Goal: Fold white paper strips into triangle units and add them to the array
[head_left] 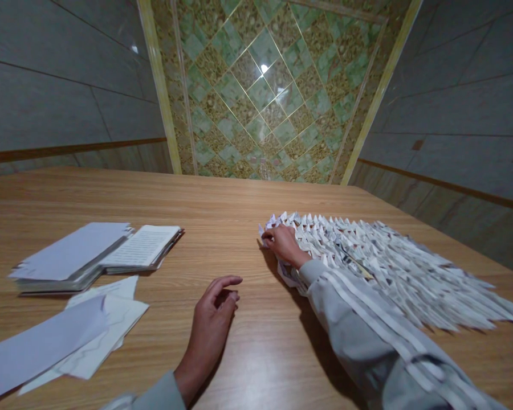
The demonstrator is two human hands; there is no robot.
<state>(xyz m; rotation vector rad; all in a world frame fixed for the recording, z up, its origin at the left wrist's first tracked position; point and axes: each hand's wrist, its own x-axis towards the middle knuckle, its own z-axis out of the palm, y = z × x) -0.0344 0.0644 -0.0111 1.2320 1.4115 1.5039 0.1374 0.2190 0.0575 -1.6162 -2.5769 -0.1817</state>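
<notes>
A large fan-shaped model built from many small folded white paper pieces (393, 267) lies on the right side of the wooden table (222, 210). My right hand (284, 245) rests at its left tip, fingers curled and pinching the edge pieces there. My left hand (211, 319) hovers low over the table in front of me, fingers loosely curved and apart, holding nothing. Both arms wear grey sleeves, and the right sleeve lies over the model's near edge.
An open book under a stack of white sheets (94, 253) lies at the left. Loose cut paper sheets (64, 341) lie nearer at the front left. Grey tiled walls and a green patterned panel stand behind the table.
</notes>
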